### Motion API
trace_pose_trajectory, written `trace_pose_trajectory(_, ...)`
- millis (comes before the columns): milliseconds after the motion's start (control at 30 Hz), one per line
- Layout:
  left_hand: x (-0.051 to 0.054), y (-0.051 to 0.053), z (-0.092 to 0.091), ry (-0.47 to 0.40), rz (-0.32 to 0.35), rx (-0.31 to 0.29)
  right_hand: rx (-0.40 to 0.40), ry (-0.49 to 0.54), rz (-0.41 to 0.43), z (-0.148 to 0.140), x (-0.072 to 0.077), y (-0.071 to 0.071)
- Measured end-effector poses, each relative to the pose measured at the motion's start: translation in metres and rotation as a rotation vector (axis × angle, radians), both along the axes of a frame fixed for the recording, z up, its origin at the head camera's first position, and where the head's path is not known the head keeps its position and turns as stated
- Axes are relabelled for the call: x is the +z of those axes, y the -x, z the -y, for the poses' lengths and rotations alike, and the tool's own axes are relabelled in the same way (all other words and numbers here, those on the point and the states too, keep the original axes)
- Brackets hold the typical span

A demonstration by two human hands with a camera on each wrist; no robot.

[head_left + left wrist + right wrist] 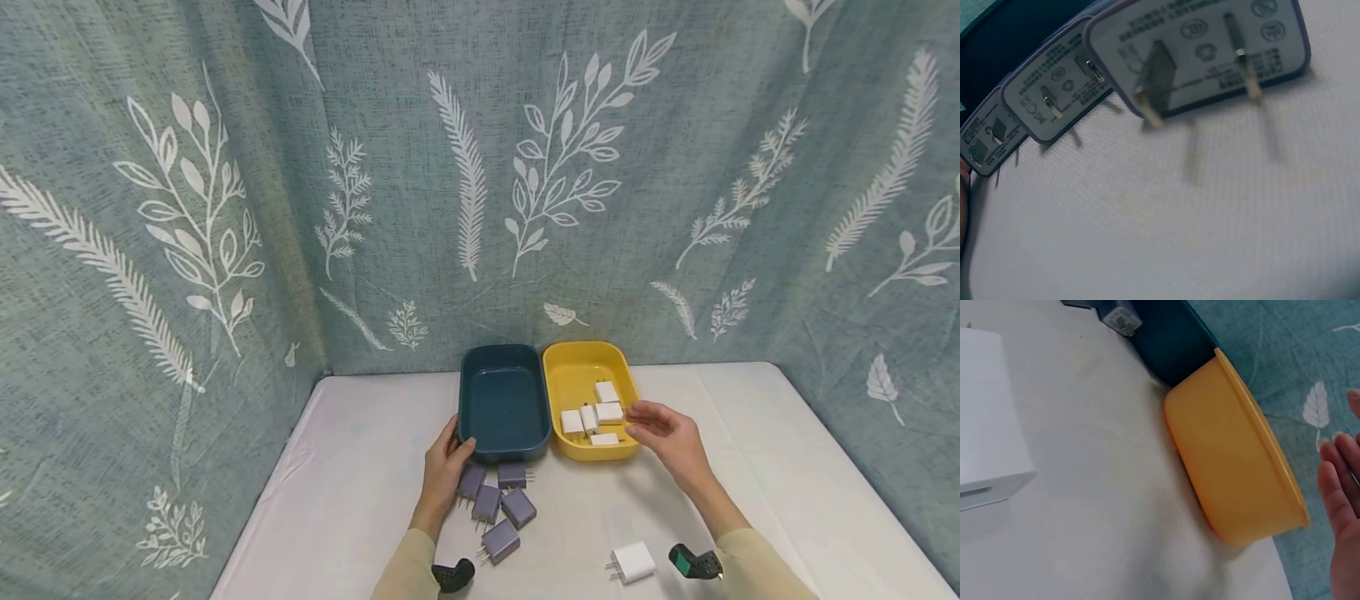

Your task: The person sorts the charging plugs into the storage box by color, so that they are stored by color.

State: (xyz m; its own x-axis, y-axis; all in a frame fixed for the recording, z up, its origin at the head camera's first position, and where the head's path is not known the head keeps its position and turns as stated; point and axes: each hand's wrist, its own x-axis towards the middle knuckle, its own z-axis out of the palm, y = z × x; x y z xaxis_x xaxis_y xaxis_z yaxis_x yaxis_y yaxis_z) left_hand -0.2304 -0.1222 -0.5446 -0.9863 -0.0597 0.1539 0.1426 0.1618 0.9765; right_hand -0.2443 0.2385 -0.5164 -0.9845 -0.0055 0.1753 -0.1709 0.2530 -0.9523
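Note:
My left hand (442,468) holds the near left corner of a dark blue plastic bin (504,404), thumb by the front rim and fingers along its side. Several purple plug chargers (501,541) lie just in front of that bin; their prongs show close up in the left wrist view. A yellow bin (573,371) stands beside the blue one, with several white plug chargers (609,413) inside. At the yellow bin's right edge is my right hand (673,442), fingers loosely bent and nothing in them. Another white charger (633,562) lies on the table nearer me.
A white cloth covers the table (360,467). Behind both bins hangs a green-blue curtain (405,208) with white leaf patterns, and it also closes in the left and right sides. Black wrist devices (695,562) sit at both cuffs.

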Motion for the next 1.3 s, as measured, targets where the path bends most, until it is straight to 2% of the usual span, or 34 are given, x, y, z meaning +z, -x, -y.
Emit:
trace_pose_trajectory(267, -0.002, 0.001, 0.000, -0.002, 0.001, -0.004, 0.012, 0.008, -0.023, 0.000, -0.008, -0.008)
trace_pose_trajectory(533, -0.002, 0.000, 0.001, 0.006, -0.016, -0.003, 0.083, 0.035, -0.058, 0.002, -0.019, -0.023)
trace_pose_trajectory(833, -0.002, 0.000, 0.000, -0.012, -0.019, -0.007, 0.088, 0.096, -0.088, -0.002, -0.029, -0.034)
trace_pose_trajectory(1167, -0.002, 0.001, 0.001, -0.002, -0.019, -0.006, 0.205, 0.110, -0.102, -0.007, -0.042, -0.045)
trace_pose_trajectory(1300, -0.001, 0.001, 0.001, 0.005, -0.018, -0.004, 0.213, 0.109, -0.077, -0.009, -0.045, -0.049)
